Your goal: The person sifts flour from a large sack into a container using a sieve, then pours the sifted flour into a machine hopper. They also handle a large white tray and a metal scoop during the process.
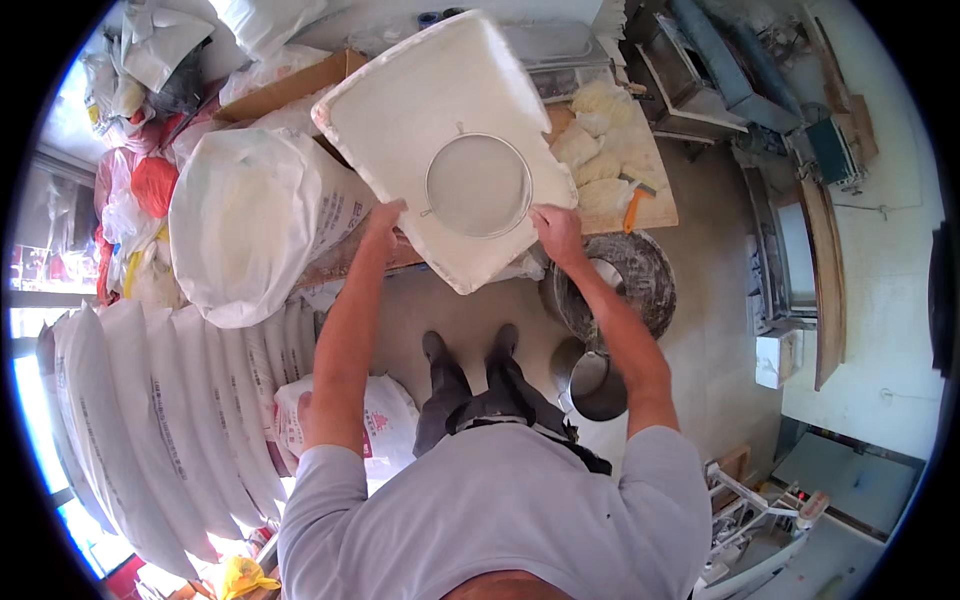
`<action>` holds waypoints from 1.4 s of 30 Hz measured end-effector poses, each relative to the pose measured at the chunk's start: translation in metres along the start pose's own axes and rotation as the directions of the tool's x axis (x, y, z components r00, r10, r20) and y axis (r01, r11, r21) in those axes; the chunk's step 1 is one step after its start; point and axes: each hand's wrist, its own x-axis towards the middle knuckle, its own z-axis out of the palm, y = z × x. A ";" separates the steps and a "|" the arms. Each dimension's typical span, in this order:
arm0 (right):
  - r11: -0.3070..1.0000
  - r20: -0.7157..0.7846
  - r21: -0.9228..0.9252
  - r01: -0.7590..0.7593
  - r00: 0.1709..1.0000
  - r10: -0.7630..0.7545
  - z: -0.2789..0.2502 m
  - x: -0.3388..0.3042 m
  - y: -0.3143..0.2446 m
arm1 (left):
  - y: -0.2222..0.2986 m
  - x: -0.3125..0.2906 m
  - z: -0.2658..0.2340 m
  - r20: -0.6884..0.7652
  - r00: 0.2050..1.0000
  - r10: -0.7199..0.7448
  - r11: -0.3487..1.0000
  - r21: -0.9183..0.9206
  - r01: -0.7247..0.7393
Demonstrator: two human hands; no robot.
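In front of me is a large, worn white plastic tub [375, 110] with a chipped rim. A round metal sieve [478, 186] with a fine mesh lies inside it, toward the near end. My left hand [384, 220] is closed on the tub's near left edge. On its near right edge, close beside the sieve, my right hand [557, 226] is closed as well. The fingers under the rim are hidden on both sides. Left of the tub stands a big opened white sack [245, 215] of pale powder.
Dough-like pale lumps [590, 150] and an orange-handled scraper [634, 206] rest on a wooden board [655, 190] at right. Below it stand a dark round tub [655, 285] and a metal pot [597, 388]. Full white sacks [150, 420] are stacked at left.
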 end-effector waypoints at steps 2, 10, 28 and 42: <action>0.936 0.115 0.134 -0.327 0.943 0.313 0.014 -0.014 0.017 | -0.002 0.021 -0.011 0.028 0.998 -0.056 0.998 0.026 0.055; 0.879 -0.024 0.395 -0.268 0.953 0.302 -0.045 -0.025 0.006 | -0.065 0.010 -0.015 0.056 0.998 -0.039 0.991 -0.126 0.046; 0.717 -0.335 0.533 -0.450 0.665 0.667 -0.283 -0.068 -0.033 | -0.045 -0.027 0.146 0.320 0.943 0.091 0.852 -0.515 0.092; 0.580 -0.301 0.542 -0.608 0.504 0.810 -0.295 -0.146 0.033 | 0.052 0.059 0.267 0.250 0.924 0.288 0.766 -0.639 -0.066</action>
